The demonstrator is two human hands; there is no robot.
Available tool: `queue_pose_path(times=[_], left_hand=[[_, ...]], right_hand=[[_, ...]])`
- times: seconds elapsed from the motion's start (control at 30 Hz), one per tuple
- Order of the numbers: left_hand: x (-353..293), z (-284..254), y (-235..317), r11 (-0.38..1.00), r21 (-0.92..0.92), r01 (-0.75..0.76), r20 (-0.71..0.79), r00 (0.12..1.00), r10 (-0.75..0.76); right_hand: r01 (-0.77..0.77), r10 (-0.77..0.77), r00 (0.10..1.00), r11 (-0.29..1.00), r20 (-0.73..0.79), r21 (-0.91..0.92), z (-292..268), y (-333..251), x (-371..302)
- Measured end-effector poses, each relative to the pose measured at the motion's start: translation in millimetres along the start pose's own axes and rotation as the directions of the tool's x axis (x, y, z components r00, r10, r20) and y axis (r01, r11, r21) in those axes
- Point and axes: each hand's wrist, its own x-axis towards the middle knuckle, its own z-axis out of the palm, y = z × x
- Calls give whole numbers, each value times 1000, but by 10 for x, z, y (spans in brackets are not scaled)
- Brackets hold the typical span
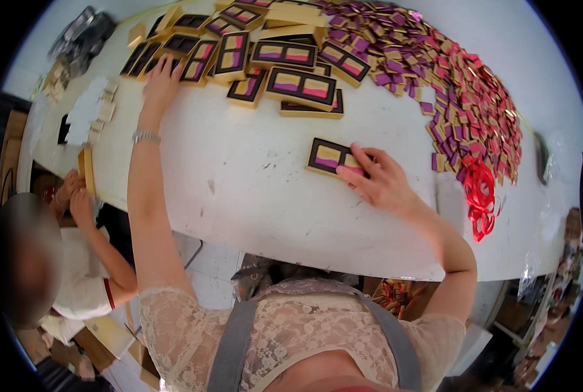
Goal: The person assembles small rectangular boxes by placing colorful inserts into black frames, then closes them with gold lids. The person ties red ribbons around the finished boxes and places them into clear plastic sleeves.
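Observation:
My right hand (pixel 381 183) grips the right end of a shallow gold box (pixel 327 155), its fingers and thumb at the edges. The box lies on the white table and has two black-lined compartments; the left one shows a gold-and-purple piece, the right one a pink-and-gold piece partly under my fingers. My left hand (pixel 162 83) reaches to the far left, fingers closed round the near edge of an unfilled, black-lined gold box (pixel 153 65). Right beside it are an unfilled box (pixel 180 43) and a filled box (pixel 199 61).
Filled boxes (pixel 301 86) pile up at the far middle. A large heap of purple, pink and gold foil-wrapped squares (pixel 461 91) covers the right, with red ribbon (pixel 479 193) at its near end. At left, a co-worker's hands (pixel 76 193) hold a gold box part (pixel 86 170).

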Motion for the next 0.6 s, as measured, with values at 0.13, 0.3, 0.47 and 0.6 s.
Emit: queue_pose_path(times=[0.13,0.3,0.47,0.6], left_hand=[[-746,-1006,831,982,-37,184,151,973,-176],[-1849,-1664,1490,976,-154,-152,152,973,175],[-2128,-2040,2589,738,-522,-427,154,804,575],[-2011,-1867,3087,614,-525,-590,38,704,709]], right_hand=[[-196,190,980,972,57,133,-69,-93,-55],[-19,20,1000,987,-4,161,79,-71,-53],[-211,205,968,977,-147,-30,457,166,491],[-522,483,797,853,-362,-11,395,907,127]])
